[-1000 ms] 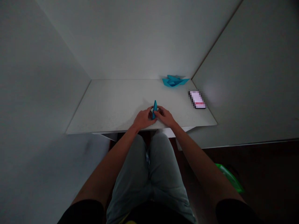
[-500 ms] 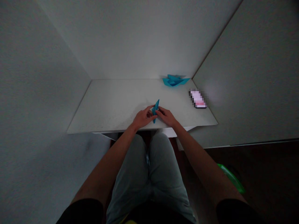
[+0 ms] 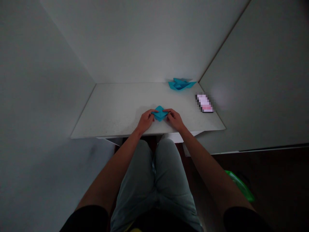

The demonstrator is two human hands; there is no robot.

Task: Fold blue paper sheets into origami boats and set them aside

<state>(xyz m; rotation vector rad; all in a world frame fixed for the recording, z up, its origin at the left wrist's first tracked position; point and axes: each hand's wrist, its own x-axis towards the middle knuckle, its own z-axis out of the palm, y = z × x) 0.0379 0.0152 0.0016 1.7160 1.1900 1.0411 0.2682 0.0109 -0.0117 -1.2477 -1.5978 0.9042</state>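
A small piece of folded blue paper (image 3: 159, 113) is spread into a flat diamond shape just above the near edge of the white table (image 3: 116, 109). My left hand (image 3: 145, 120) pinches its left corner and my right hand (image 3: 175, 118) pinches its right corner, fingers closed on the paper. A finished blue paper boat (image 3: 180, 84) rests at the back right of the table, well away from both hands.
A phone with a lit screen (image 3: 204, 103) lies on the table's right side. Grey walls enclose the table on the left, back and right. My legs are under the near edge, and a green object (image 3: 238, 185) lies on the dark floor at right.
The blue paper stood edge-on and narrow between my hands. My hands have moved apart sideways and the paper has opened out into a flat diamond.
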